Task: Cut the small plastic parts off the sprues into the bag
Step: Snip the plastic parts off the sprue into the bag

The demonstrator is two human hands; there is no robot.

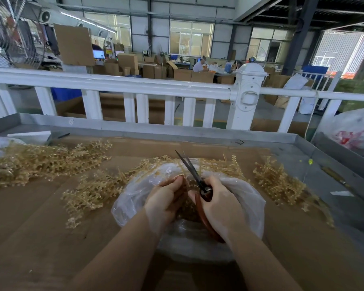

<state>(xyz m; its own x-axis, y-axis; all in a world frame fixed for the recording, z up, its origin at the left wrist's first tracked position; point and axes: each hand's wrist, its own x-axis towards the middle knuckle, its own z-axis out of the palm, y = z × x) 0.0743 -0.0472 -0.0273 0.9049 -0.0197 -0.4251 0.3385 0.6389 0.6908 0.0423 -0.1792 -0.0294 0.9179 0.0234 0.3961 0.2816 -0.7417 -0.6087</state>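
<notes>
Head view: left hand (166, 198) pinching a sprue (182, 175) over the open plastic bag (248, 192), right hand (219, 204) gripping scissors (189, 166), blades parted, so cut parts drop in.

Factory floor, packing/assembly hall. High steel roof beams (315, 9), big grid windows (191, 37), bare concrete walls. Stacked cartons (127, 64) all across back, flat cardboard sheet (74, 44) propped up. Industrial fan (15, 38) at left. Workers (198, 65) seated at far bench among boxes, monitor (98, 53) lit. White railing (122, 86) splits aisle from work area. Near side: metal-rimmed bench (334, 152) lined with cardboard, heaps of amber sprues (40, 162), plastic bag (248, 198), scissors (189, 166) in use.
</notes>
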